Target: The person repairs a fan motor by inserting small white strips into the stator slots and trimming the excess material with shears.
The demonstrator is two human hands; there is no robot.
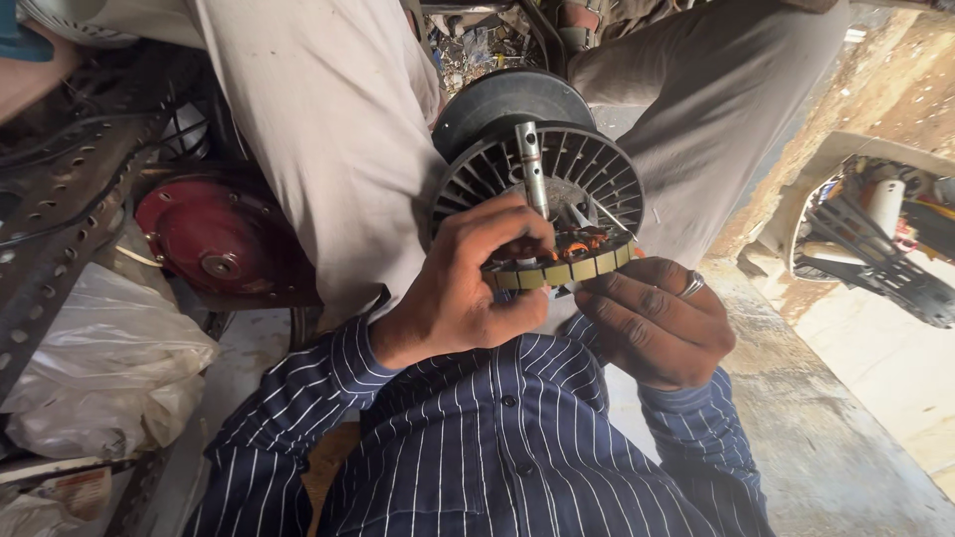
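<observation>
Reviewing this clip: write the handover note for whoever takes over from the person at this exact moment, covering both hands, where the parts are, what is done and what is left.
Left hand: fingers curled over the top of the round yellow-rimmed motor stator with copper windings, at the windings.
Right hand: supports the stator's rim from below; ring on one finger.
The stator sits around the steel shaft of the black finned rotor housing, resting between the knees.
Red round motor cover lies to the left.
Done: the housing is open, windings exposed.
Left: work at the windings; motor not closed.

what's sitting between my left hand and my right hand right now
In the head view, the motor stator, a ring with copper windings, lies between the left hand and the right hand; both grip it.
</observation>
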